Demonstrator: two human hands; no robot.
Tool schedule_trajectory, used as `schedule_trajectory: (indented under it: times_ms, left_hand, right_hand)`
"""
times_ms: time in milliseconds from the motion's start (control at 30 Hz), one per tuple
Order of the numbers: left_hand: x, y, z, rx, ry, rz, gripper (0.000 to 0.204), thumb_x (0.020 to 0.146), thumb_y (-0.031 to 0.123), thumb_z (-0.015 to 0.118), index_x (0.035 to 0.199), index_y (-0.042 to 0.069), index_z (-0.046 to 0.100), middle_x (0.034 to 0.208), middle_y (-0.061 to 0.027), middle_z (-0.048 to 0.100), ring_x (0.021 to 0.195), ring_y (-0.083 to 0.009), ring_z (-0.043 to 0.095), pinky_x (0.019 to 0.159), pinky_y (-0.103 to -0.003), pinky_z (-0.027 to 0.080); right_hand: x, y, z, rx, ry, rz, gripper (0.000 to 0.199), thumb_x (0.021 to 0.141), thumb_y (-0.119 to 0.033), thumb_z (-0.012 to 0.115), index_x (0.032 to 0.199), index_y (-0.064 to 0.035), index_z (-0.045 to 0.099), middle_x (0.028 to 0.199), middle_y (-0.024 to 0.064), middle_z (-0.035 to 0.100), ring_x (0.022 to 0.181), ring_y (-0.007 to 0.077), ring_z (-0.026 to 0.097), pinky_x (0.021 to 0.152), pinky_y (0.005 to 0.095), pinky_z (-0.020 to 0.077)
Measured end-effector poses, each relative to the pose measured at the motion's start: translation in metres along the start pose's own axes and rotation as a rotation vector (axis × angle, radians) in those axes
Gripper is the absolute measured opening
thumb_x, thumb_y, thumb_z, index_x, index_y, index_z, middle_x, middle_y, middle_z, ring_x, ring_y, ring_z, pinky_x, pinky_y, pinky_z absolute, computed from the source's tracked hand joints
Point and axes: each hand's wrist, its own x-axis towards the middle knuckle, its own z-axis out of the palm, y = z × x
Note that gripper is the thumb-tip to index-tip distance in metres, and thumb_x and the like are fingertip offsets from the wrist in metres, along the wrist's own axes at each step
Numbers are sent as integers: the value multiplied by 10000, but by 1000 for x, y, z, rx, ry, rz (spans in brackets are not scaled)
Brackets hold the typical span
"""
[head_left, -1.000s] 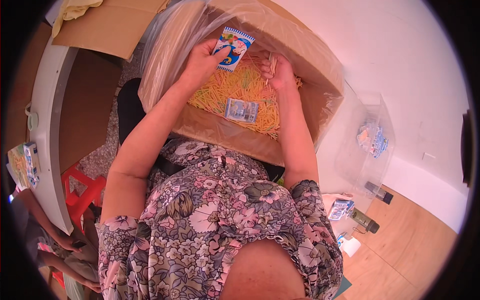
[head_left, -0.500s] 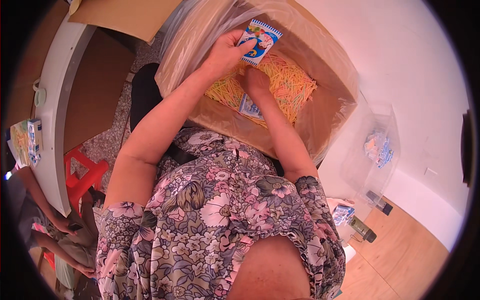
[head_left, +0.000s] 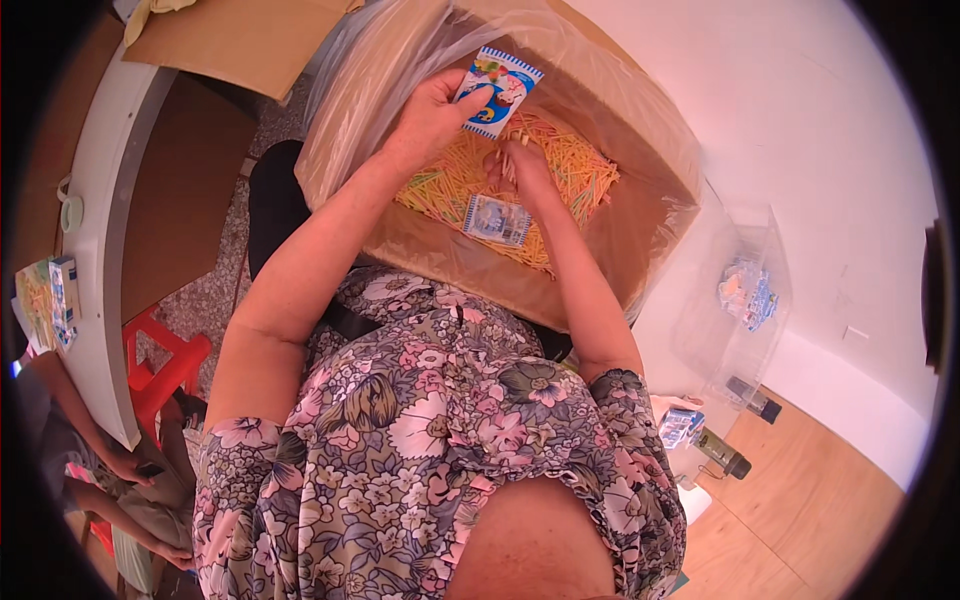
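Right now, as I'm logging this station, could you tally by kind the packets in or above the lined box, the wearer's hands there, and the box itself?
Packets: 2 (held packet, lying packet)
Hands: 2 (left hand, right hand)
Lined cardboard box: 1
Total: 5
The loose sticks are too many to count.

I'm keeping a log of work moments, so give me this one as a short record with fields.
Left hand: holds a blue-and-white packet over the box
Right hand: in the box, holding a few pale sticks
Contents: bed of yellow and pink sticks
Lining: clear plastic
Second packet: lying on the sticks
Right side: clear bin with small packets, bottle
Left side: red stool, white table
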Motion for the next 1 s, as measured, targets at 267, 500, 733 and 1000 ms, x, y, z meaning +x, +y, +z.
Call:
schedule_trajectory:
  times_ms: [267,500,733,1000]
  left_hand:
    - [0,0,4,24,40,-40,169,875,120,590,1003,13,614,895,-19,654,770,-59,589,686,-215,484]
    - [-1,-1,2,40,22,-44,177,882,136,589,1019,30,622,909,-29,665,783,-63,611,694,-221,490]
    - [-14,-2,6,391,-556,-611,203,759,131,675,916,4,656,803,-14,663,690,-61,577,652,-220,468]
    - [-23,5,18,379,-707,-441,155,771,107,686,882,-2,677,769,-8,666,695,-49,573,653,-217,466]
  right_hand:
    - [40,-30,-30,757,-53,-227,167,828,-135,443,791,-10,548,570,55,499,426,121,406,357,229,280]
    - [34,-28,-29,711,-38,-175,163,887,-149,422,756,-87,497,497,-40,300,391,74,260,337,220,191]
    - [-20,-30,-18,1153,-101,-356,281,967,-327,398,795,-115,467,510,-54,261,416,68,233,364,216,182]
    - [-72,-50,24,1050,73,-338,357,927,-429,461,752,-126,393,547,-55,252,507,78,287,495,233,343]
